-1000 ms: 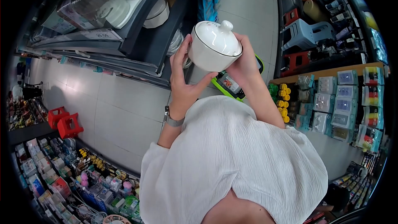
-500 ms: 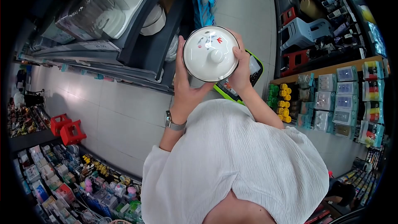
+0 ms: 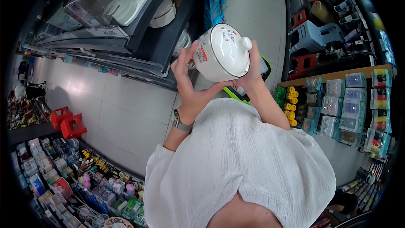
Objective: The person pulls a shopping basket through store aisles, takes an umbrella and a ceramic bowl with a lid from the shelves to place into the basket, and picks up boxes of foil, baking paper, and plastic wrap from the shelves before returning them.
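Observation:
Between my hands is a white lidded ceramic pot (image 3: 221, 55), tilted so that its side shows. Its lid has a round knob, a dark rim and small red and grey floral marks; red print is on the wall. My left hand (image 3: 188, 88) cups the pot's left side, fingertips at the wall and thumb along the lower edge. Around its right side curls my right hand (image 3: 252, 69), close to the knob, with some fingers hidden behind the pot. A green-edged basket (image 3: 265, 69) is partly covered by my right hand and forearm.
A dark shelf unit (image 3: 147, 50) at the upper left bears a clear-covered box (image 3: 101, 6) and another white pot (image 3: 163, 12). Blue stools (image 3: 314, 33) and packaged goods (image 3: 352, 103) line the right. Red stools (image 3: 72, 126) stand on the floor at left.
The pot has turned from lid-up to tilted right, bringing its printed left wall into sight. My left fingers have shifted along its side, and my right hand has moved slightly right.

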The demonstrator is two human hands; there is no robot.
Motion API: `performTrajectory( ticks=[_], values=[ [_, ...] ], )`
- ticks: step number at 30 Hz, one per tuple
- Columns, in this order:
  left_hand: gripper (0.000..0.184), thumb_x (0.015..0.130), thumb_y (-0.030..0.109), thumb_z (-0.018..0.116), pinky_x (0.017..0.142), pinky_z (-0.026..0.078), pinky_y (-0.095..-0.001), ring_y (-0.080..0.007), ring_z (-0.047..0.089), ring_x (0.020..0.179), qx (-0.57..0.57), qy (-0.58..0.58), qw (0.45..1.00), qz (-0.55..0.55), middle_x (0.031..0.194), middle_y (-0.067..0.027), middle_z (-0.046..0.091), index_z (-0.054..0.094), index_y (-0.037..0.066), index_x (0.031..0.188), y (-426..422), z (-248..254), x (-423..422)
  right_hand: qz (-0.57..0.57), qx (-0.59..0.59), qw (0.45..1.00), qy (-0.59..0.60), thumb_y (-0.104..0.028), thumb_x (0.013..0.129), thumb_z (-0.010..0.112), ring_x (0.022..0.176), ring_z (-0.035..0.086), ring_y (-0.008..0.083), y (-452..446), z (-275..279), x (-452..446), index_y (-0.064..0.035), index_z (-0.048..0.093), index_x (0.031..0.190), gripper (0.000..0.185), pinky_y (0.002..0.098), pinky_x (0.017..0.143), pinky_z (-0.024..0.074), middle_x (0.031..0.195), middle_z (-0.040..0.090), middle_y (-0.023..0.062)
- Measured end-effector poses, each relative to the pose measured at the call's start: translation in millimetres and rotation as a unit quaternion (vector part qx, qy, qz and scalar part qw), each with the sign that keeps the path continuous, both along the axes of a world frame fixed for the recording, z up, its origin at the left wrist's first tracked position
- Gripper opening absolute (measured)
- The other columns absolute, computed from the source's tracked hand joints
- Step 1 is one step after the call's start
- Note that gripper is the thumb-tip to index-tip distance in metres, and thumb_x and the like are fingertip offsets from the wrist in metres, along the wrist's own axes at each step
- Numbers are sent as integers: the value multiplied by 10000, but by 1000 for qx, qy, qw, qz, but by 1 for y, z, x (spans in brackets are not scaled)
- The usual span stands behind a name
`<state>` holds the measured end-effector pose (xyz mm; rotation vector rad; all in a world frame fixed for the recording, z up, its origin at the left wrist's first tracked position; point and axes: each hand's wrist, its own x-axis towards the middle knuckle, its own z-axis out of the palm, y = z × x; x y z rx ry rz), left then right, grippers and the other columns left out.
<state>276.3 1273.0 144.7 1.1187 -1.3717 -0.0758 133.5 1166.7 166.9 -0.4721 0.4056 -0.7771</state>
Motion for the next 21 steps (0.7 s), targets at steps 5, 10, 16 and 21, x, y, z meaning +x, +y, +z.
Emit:
performTrajectory(
  ticks=[5, 10, 16, 21],
  values=[
    [1186, 686, 267, 981, 1055, 387, -391, -278, 411, 1326, -5, -37, 999, -3, 1501, -159, 530, 228, 37, 1573, 12, -3, -2, 36, -2, 998, -49, -459, 1008, 484, 1119, 691, 276, -21, -18, -11, -12, 628, 1289, 548, 410, 1011, 547, 1252, 698, 162],
    [1160, 682, 239, 985, 1047, 404, -381, -276, 440, 1305, -14, -66, 998, 11, 1458, -175, 553, 244, 49, 1554, 18, -10, -4, 75, 80, 991, -71, -409, 993, 564, 1011, 728, 277, -41, -33, -12, -6, 655, 1237, 480, 418, 919, 598, 1176, 730, 157],
    [1126, 664, 221, 999, 988, 449, -360, -255, 460, 1249, 13, -124, 990, 60, 1410, -176, 555, 275, 84, 1515, 27, 0, -13, 179, 98, 972, -114, -311, 1007, 528, 936, 749, 286, -53, -52, -1, 4, 663, 1212, 399, 418, 898, 613, 1106, 751, 162],
    [963, 663, 376, 987, 947, 393, -344, -227, 405, 1150, -35, -52, 997, 42, 1246, -41, 543, 526, 9, 1425, 15, -12, -17, 162, 92, 976, -112, -302, 1013, 521, 989, 740, 289, -56, -64, -1, 13, 658, 1218, 400, 431, 926, 603, 1146, 740, 174]
  ],
)
